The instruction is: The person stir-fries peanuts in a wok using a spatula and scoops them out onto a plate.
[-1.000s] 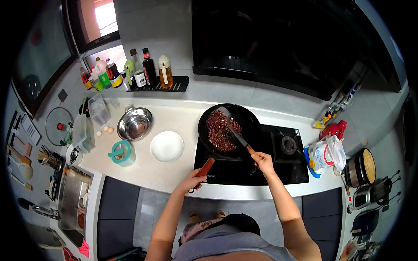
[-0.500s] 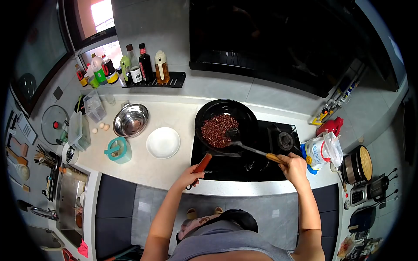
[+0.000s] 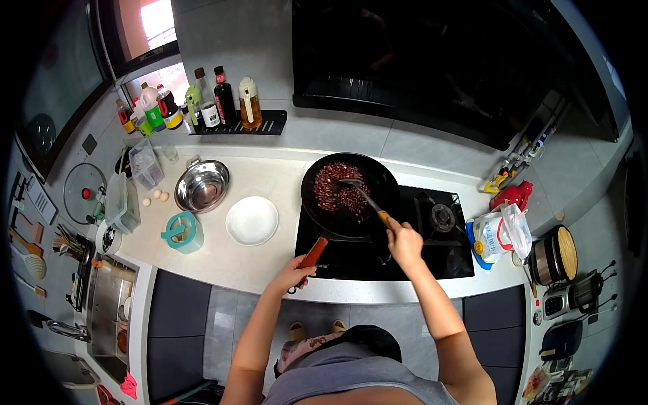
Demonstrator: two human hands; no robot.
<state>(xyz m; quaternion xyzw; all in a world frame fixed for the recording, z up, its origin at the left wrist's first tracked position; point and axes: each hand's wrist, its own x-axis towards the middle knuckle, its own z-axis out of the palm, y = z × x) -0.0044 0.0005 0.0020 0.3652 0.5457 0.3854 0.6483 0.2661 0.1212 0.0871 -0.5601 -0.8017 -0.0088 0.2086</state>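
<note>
A black wok [image 3: 378,182] sits on the left burner of the black gas stove [image 3: 364,260]. Dark red peanuts [image 3: 331,187] lie in it, spread over its left and middle part. My left hand [image 3: 291,275] is closed around the wok's reddish wooden handle [image 3: 313,253]. In my right hand [image 3: 405,244] is the wooden grip of a metal spatula [image 3: 368,198], its blade down among the peanuts. Left of the stove stands a white bowl [image 3: 252,221] on the counter.
Left on the counter are a steel basin [image 3: 202,185], a teal-lidded container [image 3: 183,233] and several eggs [image 3: 160,196]. Bottles [image 3: 225,98] stand on a black wall shelf [image 3: 270,123]. Right of the stove are a plastic bag [image 3: 496,233] and a red object [image 3: 513,195].
My right hand has moved left and up with the spatula, whose blade went farther into the wok. The peanuts have shifted toward the wok's far side. My left hand stays on the handle.
</note>
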